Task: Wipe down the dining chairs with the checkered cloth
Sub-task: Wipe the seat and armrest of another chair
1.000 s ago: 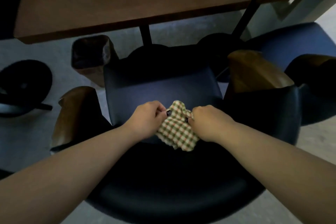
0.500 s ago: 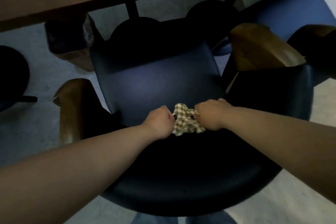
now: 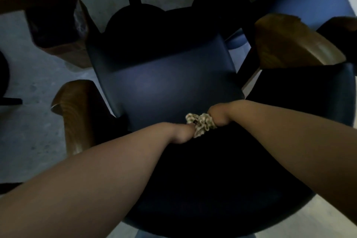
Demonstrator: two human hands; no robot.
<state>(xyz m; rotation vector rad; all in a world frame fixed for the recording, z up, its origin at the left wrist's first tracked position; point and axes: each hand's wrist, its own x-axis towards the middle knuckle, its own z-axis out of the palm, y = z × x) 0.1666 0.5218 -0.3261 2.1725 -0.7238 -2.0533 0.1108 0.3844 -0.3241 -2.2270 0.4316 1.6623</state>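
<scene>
Fingers of both hands, left and right, curl tight on the bunched cloth at the chair seat's rear.

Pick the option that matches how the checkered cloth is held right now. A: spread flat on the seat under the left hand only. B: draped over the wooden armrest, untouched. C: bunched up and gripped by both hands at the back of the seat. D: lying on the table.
C: the checkered cloth is crumpled between the left hand and the right hand, both closed on it, where the blue seat meets the backrest.
</scene>
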